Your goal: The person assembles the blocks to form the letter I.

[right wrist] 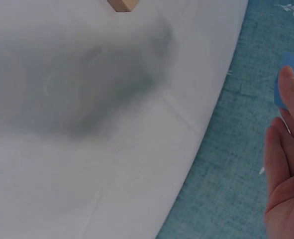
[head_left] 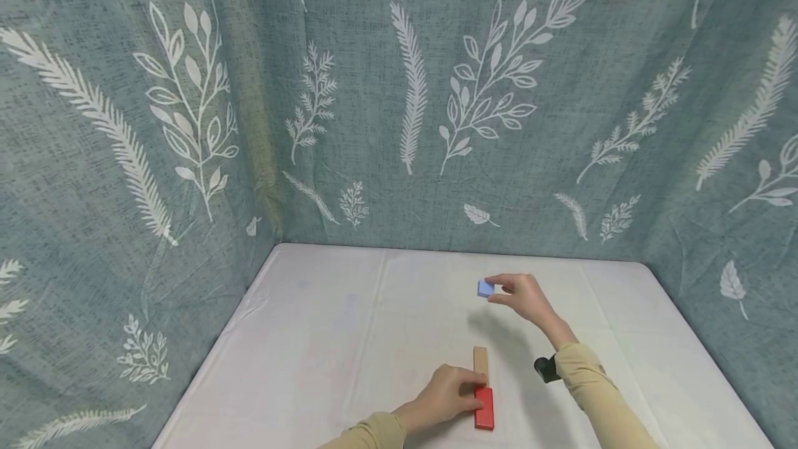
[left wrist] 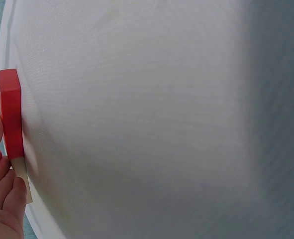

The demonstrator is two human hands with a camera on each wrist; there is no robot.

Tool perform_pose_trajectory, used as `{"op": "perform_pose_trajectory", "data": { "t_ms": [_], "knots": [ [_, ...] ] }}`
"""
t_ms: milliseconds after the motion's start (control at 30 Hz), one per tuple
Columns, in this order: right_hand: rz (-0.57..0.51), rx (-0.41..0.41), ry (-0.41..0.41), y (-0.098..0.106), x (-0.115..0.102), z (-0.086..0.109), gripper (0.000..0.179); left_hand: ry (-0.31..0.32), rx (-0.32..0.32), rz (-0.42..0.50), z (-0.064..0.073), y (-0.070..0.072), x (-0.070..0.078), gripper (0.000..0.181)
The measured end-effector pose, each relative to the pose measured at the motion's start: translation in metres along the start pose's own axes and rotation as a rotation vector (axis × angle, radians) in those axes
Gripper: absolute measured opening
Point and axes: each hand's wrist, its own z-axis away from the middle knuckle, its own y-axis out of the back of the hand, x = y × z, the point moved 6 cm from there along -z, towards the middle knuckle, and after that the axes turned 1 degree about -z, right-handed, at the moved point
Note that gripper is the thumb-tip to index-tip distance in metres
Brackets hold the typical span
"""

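Observation:
My left hand [head_left: 445,393] is low over the table and holds a red block [head_left: 484,414], thumb at its side and fingertips near its far end. A plain wooden block [head_left: 480,360] lies in line beyond the red one; they seem to meet end to end in the left wrist view, where the red block [left wrist: 11,114] shows its long side. Raised above the table farther back, my right hand [head_left: 524,296] pinches a small blue block [head_left: 485,288] between thumb and fingers. In the right wrist view the thumb covers part of the blue block [right wrist: 289,82].
A white cloth covers the table [head_left: 324,324]. Green-blue curtains [head_left: 374,102] with white leaf prints stand behind it and along both sides. A dark band [head_left: 547,369] sits at my right wrist, and the right arm casts a shadow on the cloth.

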Motion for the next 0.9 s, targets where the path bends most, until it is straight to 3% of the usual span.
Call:
{"op": "perform_pose_trajectory", "data": {
  "t_ms": [233, 900],
  "knots": [
    [-0.002, -0.009, -0.009, -0.005, 0.002, 0.002, 0.033, 0.016, -0.026, 0.034, 0.0, -0.001, -0.001, 0.034],
    [0.008, -0.039, -0.025, -0.018, 0.01, 0.012, 0.031, -0.026, -0.003, 0.001, -0.001, 0.001, 0.001, 0.033]
  ]
}}
